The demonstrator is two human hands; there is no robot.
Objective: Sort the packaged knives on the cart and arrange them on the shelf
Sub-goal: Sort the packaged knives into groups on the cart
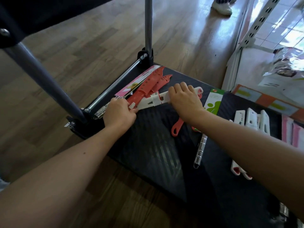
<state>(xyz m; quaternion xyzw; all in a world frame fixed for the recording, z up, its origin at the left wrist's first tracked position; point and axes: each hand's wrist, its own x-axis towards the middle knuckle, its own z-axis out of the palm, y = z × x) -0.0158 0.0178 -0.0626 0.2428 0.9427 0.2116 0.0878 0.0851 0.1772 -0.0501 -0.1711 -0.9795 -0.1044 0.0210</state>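
Cart deck [153, 145], black and ribbed, carries the knives: red sheathed knives [144, 89] on a pink card [131, 83] at the far left, a white packaged knife [153, 101] across them, more white packs [253, 120] at the right. Left hand [118, 112] pinches the white pack's near end; right hand [184, 99] lies flat over its far end, fingers curled. These look light, stiff and slick, so gripping by the flat sides at mid-length, away from blade tips, seems safest.
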